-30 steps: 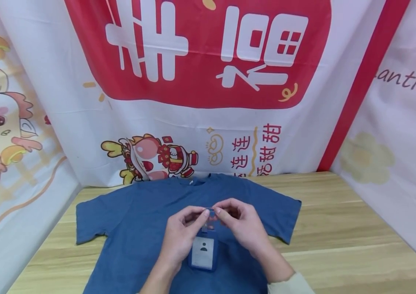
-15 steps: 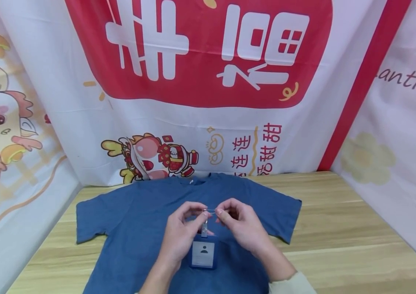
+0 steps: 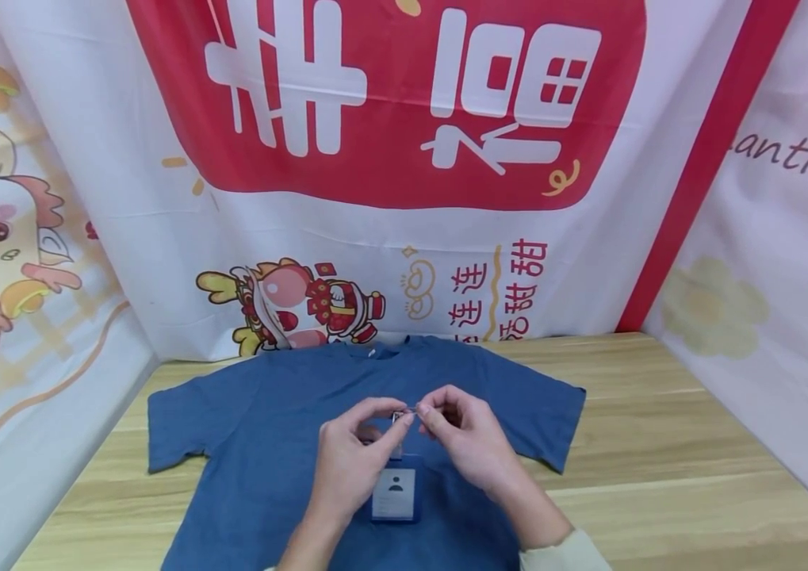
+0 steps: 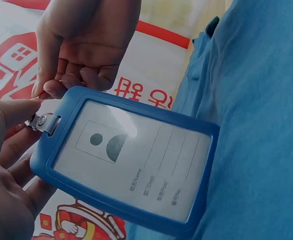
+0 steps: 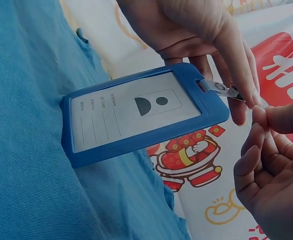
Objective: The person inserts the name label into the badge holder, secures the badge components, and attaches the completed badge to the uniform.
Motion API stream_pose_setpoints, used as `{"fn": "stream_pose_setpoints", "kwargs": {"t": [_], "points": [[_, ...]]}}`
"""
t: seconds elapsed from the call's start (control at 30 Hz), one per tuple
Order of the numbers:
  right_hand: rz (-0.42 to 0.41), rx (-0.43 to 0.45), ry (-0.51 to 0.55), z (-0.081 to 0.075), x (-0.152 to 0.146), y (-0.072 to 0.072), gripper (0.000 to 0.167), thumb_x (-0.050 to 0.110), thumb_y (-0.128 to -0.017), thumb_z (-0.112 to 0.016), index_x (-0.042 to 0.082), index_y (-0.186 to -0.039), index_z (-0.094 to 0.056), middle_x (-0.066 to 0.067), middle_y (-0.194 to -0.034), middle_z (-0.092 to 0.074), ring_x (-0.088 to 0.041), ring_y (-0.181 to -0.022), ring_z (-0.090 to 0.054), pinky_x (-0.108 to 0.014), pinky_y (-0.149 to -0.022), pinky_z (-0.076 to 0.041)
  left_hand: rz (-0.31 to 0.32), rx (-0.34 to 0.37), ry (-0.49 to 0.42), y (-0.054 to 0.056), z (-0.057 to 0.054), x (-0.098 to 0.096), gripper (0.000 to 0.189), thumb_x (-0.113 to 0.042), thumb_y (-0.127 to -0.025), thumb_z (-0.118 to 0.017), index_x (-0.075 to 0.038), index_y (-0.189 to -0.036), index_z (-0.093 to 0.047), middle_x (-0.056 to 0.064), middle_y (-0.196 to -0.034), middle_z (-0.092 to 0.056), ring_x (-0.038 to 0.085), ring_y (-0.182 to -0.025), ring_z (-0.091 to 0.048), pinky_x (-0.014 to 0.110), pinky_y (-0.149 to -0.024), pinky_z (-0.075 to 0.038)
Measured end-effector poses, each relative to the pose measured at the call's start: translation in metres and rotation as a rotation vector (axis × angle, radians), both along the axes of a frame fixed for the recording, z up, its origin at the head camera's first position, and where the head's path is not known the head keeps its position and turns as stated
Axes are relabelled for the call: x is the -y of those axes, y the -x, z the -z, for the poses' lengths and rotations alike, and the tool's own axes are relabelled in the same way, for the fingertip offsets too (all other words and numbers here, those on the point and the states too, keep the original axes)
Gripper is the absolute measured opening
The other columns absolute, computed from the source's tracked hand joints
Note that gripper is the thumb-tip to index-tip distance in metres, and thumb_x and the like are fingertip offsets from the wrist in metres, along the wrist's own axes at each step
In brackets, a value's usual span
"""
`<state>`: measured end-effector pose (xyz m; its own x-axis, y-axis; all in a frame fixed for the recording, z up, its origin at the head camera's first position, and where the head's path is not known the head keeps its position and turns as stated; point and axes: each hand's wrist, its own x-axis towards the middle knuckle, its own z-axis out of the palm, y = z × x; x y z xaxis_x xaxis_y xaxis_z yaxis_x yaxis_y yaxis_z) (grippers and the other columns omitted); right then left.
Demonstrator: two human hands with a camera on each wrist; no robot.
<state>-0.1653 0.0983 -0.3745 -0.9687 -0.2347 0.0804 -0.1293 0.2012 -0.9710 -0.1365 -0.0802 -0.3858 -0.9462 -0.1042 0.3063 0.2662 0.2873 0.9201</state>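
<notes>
A blue badge holder [image 3: 394,496] with a white card hangs in front of a blue T-shirt [image 3: 261,444]. In the left wrist view, a clear strap [image 4: 47,122] joins its slot to a small metal clip [image 4: 33,121]. My left hand [image 3: 352,458] pinches the clip end between thumb and fingers. A thin metal pin [image 3: 412,410] stretches from there to my right hand [image 3: 476,440], whose thumb and index finger pinch its other end. Fingertips hide most of the pin. Seen from the right wrist, the holder's [image 5: 146,112] lower edge is close against the shirt; contact is unclear.
The T-shirt lies spread on a wood-grain table [image 3: 668,460], collar toward the back. Behind the table hangs a white and red printed cloth [image 3: 404,226]. Printed cloths also line the left and right sides.
The gap between the two hands' fingertips widened, showing the thin pin, then narrowed again. My left hand shifted slightly. The badge holder straightened a little below the hands.
</notes>
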Motion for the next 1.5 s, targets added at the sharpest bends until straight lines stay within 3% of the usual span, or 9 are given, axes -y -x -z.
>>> {"fn": "stream_pose_setpoints", "kwargs": {"t": [0.17, 0.37, 0.63, 0.83, 1.13, 1.5], "points": [[0.007, -0.015, -0.001, 0.001, 0.0, 0.0, 0.019, 0.023, -0.11, -0.063, 0.005, -0.109, -0.07, -0.009, -0.093, -0.071, -0.02, -0.086, -0.062, -0.029, -0.074, -0.053, -0.014, -0.12, 0.158, 0.0, 0.0, -0.001, 0.013, -0.019, -0.098, -0.082, -0.024, -0.11, -0.083, -0.001, -0.104, -0.081, 0.004, -0.059, -0.065, 0.024, -0.056, -0.057], [0.015, -0.022, -0.002, 0.003, 0.001, 0.002, 0.017, 0.019, -0.11, -0.063, 0.004, -0.107, -0.069, -0.008, -0.091, -0.071, -0.025, -0.089, -0.066, -0.029, -0.077, -0.055, -0.03, -0.299, 0.35, 0.0, 0.0, -0.003, 0.011, -0.013, -0.099, -0.079, -0.015, -0.109, -0.084, -0.003, -0.097, -0.08, -0.003, -0.067, -0.058, 0.019, -0.059, -0.055], [0.001, -0.029, -0.006, 0.004, 0.002, 0.002, 0.019, 0.018, -0.11, -0.063, 0.0, -0.108, -0.068, -0.008, -0.091, -0.071, -0.024, -0.088, -0.065, -0.029, -0.076, -0.056, -0.009, -0.398, 0.514, -0.006, -0.004, -0.003, 0.013, -0.004, -0.1, -0.075, -0.008, -0.111, -0.081, 0.001, -0.09, -0.076, 0.002, -0.073, -0.063, 0.017, -0.062, -0.056], [0.001, -0.051, -0.023, 0.004, 0.001, 0.001, 0.017, 0.018, -0.11, -0.063, 0.003, -0.105, -0.068, -0.008, -0.09, -0.07, -0.022, -0.085, -0.065, -0.03, -0.075, -0.056, -0.03, -0.441, 0.651, -0.009, -0.006, -0.005, 0.016, -0.003, -0.099, -0.075, -0.004, -0.114, -0.08, 0.004, -0.092, -0.077, 0.011, -0.077, -0.072, 0.021, -0.067, -0.061], [0.016, -0.097, -0.066, 0.007, 0.002, 0.002, 0.013, 0.016, -0.109, -0.064, 0.005, -0.102, -0.068, -0.006, -0.088, -0.07, -0.022, -0.084, -0.067, -0.024, -0.072, -0.054, -0.056, -0.455, 0.76, -0.01, -0.004, -0.007, 0.019, 0.001, -0.099, -0.074, -0.003, -0.117, -0.077, 0.007, -0.093, -0.077, 0.014, -0.075, -0.075, 0.024, -0.066, -0.063], [0.003, -0.152, -0.114, 0.009, 0.003, 0.001, 0.013, 0.018, -0.11, -0.064, 0.009, -0.102, -0.069, -0.004, -0.088, -0.07, -0.021, -0.084, -0.068, -0.024, -0.071, -0.055, -0.038, -0.393, 0.813, -0.013, -0.006, -0.006, 0.026, 0.001, -0.099, -0.073, -0.001, -0.125, -0.075, 0.01, -0.098, -0.078, 0.016, -0.076, -0.077, 0.025, -0.068, -0.065]]}}
